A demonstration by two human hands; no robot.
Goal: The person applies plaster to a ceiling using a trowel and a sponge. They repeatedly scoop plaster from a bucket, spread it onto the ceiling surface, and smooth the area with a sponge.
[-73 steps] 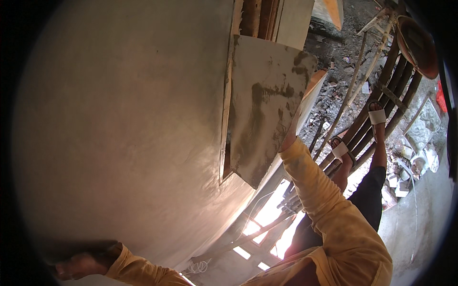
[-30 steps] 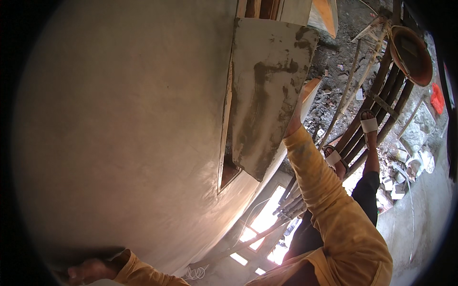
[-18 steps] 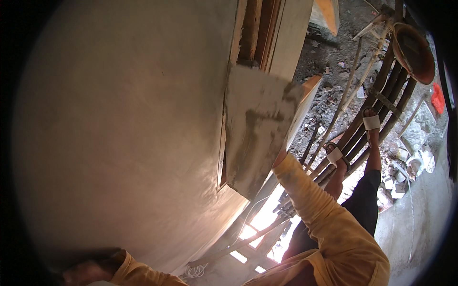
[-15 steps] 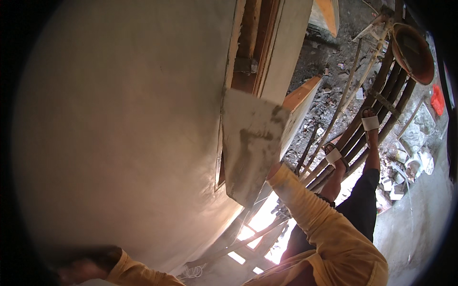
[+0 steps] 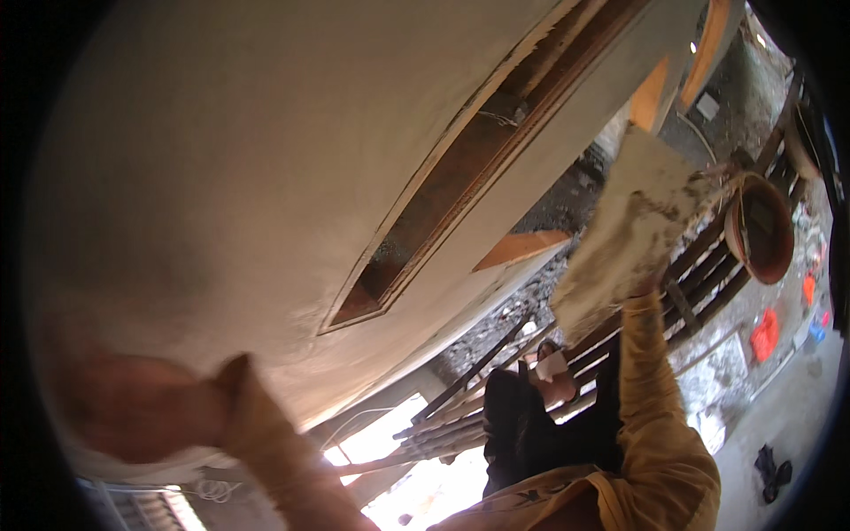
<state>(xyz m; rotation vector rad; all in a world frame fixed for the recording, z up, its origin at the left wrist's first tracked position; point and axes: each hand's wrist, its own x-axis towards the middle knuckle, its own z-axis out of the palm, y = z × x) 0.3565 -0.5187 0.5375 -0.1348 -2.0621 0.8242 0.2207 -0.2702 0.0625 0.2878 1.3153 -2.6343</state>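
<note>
My right hand (image 5: 645, 285) grips the lower edge of a flat pale board (image 5: 620, 230) smeared with wet-looking grey plaster. The board is tilted and held out over the pole platform, apart from the wall. My left hand (image 5: 142, 407) is at the lower left, close to the smooth plastered wall (image 5: 248, 177). Motion blurs its fingers, and whether it holds anything cannot be made out. Between the hands, a long recess with a brown wooden frame (image 5: 425, 212) is set in the wall.
My feet are on a platform of dark wooden poles (image 5: 708, 257). A round reddish-brown pan (image 5: 760, 228) sits on the poles. Rubble (image 5: 522, 296) lies below, with a red plastic bag (image 5: 764, 334) and a black object (image 5: 772, 473) to the right. Bright gaps show below the platform.
My view has turned, so the wall opening slants more. The board in my right hand has swung right and up, away from the opening. My left hand has come further into view along the wall.
</note>
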